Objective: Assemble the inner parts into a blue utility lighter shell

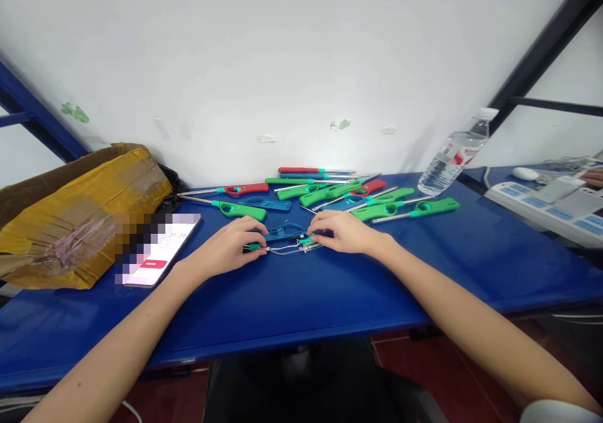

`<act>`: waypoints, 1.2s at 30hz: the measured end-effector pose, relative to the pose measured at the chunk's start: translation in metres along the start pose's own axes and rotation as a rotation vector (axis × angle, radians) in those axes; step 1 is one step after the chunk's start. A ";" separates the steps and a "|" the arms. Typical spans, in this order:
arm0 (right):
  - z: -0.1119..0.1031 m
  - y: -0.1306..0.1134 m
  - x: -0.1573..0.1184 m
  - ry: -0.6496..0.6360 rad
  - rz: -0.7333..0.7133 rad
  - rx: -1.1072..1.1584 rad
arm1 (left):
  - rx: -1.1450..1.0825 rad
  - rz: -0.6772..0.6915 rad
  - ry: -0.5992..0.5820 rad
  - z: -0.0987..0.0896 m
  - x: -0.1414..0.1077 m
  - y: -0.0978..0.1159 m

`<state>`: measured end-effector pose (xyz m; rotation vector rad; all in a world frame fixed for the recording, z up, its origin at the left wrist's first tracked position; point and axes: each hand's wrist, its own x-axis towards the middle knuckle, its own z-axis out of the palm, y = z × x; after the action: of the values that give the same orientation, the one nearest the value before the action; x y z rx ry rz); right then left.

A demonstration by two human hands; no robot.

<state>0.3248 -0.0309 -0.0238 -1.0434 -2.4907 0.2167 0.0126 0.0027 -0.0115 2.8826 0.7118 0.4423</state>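
My left hand (230, 246) is closed, its fingertips pinching a small green and black lighter part (254, 247) just above the blue table. To its right, my right hand (342, 231) closes thumb and fingers on a small green lighter part (307, 240), with a clear piece beside it. A thin white wire (282, 251) runs between the two parts. Behind the wire lies a blue lighter casing (285, 230) with a trigger loop, between both hands. My fingers partly cover the held parts, so their full shapes are hidden.
Several green, red and blue stick lighters (330, 192) lie along the wall. A phone (164, 253) and a taped cardboard box (85, 215) are on the left. A water bottle (455, 156) stands at the right, with a white power strip (541, 206) beyond it.
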 end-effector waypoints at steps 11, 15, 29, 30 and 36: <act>-0.003 -0.002 0.000 -0.023 0.013 0.012 | 0.015 -0.054 0.018 0.006 0.003 0.006; -0.006 -0.002 0.000 -0.029 0.040 0.015 | 0.033 -0.075 0.077 0.013 0.003 0.005; 0.011 -0.012 0.008 0.158 0.020 -0.049 | 0.045 -0.084 0.042 0.019 0.003 0.008; 0.014 -0.013 0.009 0.156 0.013 -0.042 | 0.042 -0.079 0.048 0.020 0.003 0.008; 0.019 -0.017 0.012 0.150 0.047 0.020 | 0.032 -0.063 0.069 0.022 0.004 0.009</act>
<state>0.2984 -0.0339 -0.0320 -1.0708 -2.3275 0.1708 0.0273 -0.0048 -0.0295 2.8779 0.8248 0.5285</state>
